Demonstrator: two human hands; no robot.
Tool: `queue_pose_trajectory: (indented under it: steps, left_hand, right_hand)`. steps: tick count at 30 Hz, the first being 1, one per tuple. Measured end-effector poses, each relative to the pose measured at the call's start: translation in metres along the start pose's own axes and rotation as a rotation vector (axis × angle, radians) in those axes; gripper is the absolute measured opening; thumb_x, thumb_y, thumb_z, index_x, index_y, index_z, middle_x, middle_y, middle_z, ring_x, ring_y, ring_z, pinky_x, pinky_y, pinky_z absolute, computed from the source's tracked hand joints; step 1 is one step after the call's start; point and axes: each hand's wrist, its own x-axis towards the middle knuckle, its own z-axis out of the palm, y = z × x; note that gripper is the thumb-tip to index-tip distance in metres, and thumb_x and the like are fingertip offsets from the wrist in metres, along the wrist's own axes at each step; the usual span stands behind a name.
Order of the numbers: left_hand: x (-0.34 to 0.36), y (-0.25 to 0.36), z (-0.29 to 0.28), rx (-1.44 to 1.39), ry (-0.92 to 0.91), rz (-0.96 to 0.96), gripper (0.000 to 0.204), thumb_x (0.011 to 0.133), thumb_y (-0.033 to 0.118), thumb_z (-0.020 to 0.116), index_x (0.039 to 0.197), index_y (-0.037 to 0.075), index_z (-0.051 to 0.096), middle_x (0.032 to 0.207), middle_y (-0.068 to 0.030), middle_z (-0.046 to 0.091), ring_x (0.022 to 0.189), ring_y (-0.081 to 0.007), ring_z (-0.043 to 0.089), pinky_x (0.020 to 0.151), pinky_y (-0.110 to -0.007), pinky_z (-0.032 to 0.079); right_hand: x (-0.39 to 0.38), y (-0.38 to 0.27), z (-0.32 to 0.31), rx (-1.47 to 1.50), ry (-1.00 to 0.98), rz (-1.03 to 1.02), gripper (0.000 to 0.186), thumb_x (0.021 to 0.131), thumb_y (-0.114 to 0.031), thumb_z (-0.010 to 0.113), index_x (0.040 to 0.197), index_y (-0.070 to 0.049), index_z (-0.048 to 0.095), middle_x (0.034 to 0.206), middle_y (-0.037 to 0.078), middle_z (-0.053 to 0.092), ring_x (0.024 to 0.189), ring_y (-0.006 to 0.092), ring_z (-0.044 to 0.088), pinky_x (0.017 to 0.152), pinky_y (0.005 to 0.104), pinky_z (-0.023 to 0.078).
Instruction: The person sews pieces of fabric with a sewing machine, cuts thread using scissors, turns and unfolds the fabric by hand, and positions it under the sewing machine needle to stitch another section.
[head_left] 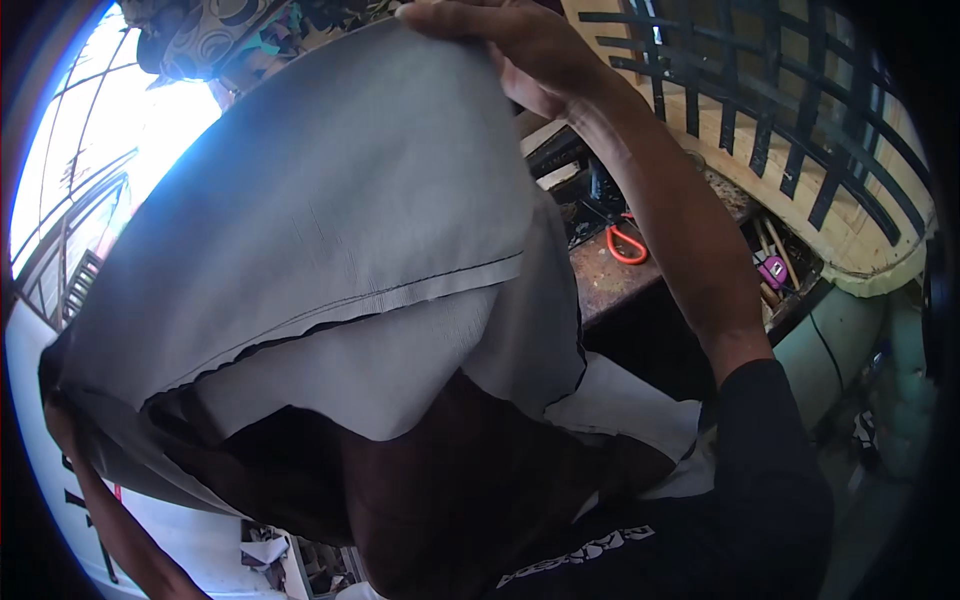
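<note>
curving between both hands, smooth grey stitched cloth

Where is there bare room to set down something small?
A small patch of brown tabletop lies bare below the orange handle, between the grey fabric and the right forearm. Dark equipment crowds the area above; sticks and a purple item crowd the forearm's far side. What the fabric covers is hidden.

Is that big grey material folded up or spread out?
Mostly spread: the grey material stretches between the right hand and left hand, its lower parts hanging loose.
</note>
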Motion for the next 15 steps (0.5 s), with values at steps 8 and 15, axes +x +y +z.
queue_pose_trajectory:
  steps: [8,15]
  left_hand:
    - [-0.044,0.083,0.071,-0.602,0.097,-0.085,0.042,0.105,0.042,0.048,0.123,0.012,0.071,0.112,-0.0073,0.075,0.1,-0.0226,0.07,0.094,-0.037,0.052]
    - [-0.105,0.067,0.116,-0.226,0.024,-0.217,0.04,0.099,0.043,0.052,0.119,0.012,0.067,0.116,-0.0147,0.072,0.106,-0.0349,0.07,0.089,-0.044,0.053]
  right_hand:
    - [-0.088,0.054,0.073,-0.664,0.007,0.011,0.02,0.095,-0.026,0.073,0.087,-0.008,0.071,0.078,-0.001,0.069,0.069,0.0098,0.064,0.063,0.0259,0.05]
    - [-0.23,0.12,0.121,-0.433,-0.599,0.112,0.028,0.092,-0.028,0.077,0.114,-0.011,0.076,0.104,0.006,0.074,0.096,0.0221,0.068,0.088,0.0398,0.05]
